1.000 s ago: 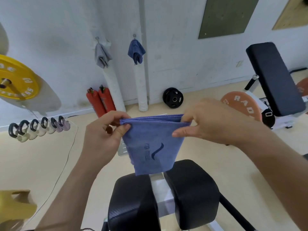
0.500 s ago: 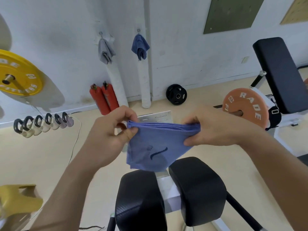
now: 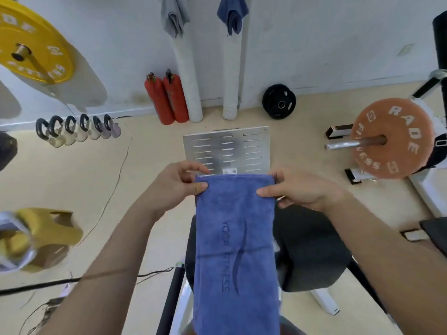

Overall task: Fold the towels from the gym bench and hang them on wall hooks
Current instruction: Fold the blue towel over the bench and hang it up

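Observation:
A blue towel (image 3: 235,240) with a printed logo hangs as a long folded strip in front of me, over the black pads of the gym bench (image 3: 309,250). My left hand (image 3: 176,184) pinches its top left corner. My right hand (image 3: 300,188) pinches the top right corner. The top edge is level between both hands. On the far wall a grey towel (image 3: 174,16) and a second blue towel (image 3: 232,14) hang from hooks that lie out of the picture.
A slotted metal plate (image 3: 227,148) lies on the floor ahead. Two red extinguishers (image 3: 167,99) and white padded poles (image 3: 188,76) lean at the wall. A black weight plate (image 3: 279,101), an orange plate on a bar (image 3: 391,137), a yellow plate (image 3: 31,41) and several kettlebells (image 3: 77,128) stand around.
The towel has dropped open from a short folded square into a long hanging strip. Both hands kept their pinch on the top corners and came lower; my view tilted down.

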Demonstrator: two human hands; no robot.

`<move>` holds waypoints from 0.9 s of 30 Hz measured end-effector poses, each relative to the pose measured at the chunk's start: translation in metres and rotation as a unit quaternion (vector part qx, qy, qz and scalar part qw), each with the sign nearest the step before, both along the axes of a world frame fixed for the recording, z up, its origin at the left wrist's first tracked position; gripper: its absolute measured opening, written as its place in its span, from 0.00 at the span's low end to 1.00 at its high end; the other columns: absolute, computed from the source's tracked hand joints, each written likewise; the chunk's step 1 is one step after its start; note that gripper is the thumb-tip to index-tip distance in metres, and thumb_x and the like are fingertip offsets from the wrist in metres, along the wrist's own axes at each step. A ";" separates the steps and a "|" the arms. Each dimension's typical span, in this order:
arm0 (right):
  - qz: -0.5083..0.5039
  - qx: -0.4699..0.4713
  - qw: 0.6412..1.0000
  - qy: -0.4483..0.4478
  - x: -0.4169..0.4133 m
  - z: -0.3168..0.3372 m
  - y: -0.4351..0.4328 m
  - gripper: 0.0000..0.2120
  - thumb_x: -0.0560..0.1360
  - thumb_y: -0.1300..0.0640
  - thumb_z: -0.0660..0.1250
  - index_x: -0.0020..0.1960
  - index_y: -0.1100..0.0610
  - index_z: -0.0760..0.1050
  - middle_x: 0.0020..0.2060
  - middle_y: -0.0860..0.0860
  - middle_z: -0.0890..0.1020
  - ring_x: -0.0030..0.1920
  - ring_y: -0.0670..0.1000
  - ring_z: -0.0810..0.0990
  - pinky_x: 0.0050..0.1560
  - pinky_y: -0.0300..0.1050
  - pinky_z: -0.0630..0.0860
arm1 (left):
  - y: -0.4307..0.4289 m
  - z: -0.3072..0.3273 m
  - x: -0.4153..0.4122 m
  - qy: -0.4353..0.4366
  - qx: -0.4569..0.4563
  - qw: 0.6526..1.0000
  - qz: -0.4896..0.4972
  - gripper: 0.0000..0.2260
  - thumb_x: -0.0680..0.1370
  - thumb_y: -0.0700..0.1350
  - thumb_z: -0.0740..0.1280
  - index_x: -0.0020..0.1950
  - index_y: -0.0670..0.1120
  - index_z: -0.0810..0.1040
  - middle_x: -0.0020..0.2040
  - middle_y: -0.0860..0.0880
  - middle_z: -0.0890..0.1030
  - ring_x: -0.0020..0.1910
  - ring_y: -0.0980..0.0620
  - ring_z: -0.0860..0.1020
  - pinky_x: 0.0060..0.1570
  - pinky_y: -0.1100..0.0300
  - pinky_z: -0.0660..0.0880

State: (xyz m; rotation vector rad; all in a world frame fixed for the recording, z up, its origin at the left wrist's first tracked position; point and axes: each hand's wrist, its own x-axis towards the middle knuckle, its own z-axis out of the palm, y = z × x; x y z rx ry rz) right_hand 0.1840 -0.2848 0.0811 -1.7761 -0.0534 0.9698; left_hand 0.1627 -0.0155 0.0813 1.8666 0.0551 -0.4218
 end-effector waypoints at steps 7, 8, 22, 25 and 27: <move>-0.224 -0.107 0.969 0.011 -0.002 -0.143 0.043 0.03 0.78 0.60 0.65 0.44 0.56 0.74 0.40 0.56 0.78 0.38 0.52 0.77 0.44 0.51 0.81 | 0.004 -0.133 0.017 0.064 0.131 0.985 0.097 0.05 0.72 0.38 0.71 0.41 0.47 0.81 0.40 0.47 0.82 0.38 0.51 0.77 0.43 0.57 0.74; -0.251 -0.109 0.962 0.007 0.000 -0.152 0.047 0.02 0.78 0.59 0.65 0.46 0.57 0.74 0.42 0.57 0.78 0.39 0.53 0.77 0.44 0.52 0.81 | 0.004 -0.141 0.023 0.053 0.144 0.983 0.103 0.04 0.73 0.39 0.70 0.42 0.48 0.81 0.40 0.47 0.82 0.37 0.51 0.76 0.40 0.60 0.74; -0.264 -0.166 0.939 0.146 -0.121 -0.182 0.045 0.19 0.73 0.43 0.69 0.55 0.54 0.69 0.49 0.48 0.78 0.48 0.49 0.80 0.47 0.49 0.80 | -0.007 -0.162 -0.114 0.098 0.367 0.925 0.001 0.13 0.75 0.57 0.65 0.44 0.50 0.67 0.37 0.53 0.76 0.36 0.50 0.76 0.34 0.57 0.69; -0.294 -0.206 0.924 0.134 -0.136 -0.183 0.049 0.22 0.70 0.41 0.71 0.48 0.58 0.70 0.45 0.50 0.79 0.43 0.49 0.79 0.42 0.47 0.77 | -0.013 -0.161 -0.139 0.089 0.361 0.926 0.070 0.13 0.75 0.56 0.66 0.44 0.51 0.65 0.36 0.53 0.75 0.34 0.49 0.73 0.33 0.57 0.67; -0.302 -0.181 0.924 0.149 -0.144 -0.186 0.048 0.21 0.70 0.42 0.72 0.42 0.61 0.72 0.42 0.53 0.82 0.38 0.50 0.81 0.33 0.42 0.77 | -0.017 -0.162 -0.156 0.091 0.353 0.927 0.092 0.12 0.74 0.55 0.68 0.44 0.52 0.66 0.35 0.55 0.74 0.35 0.49 0.73 0.35 0.57 0.66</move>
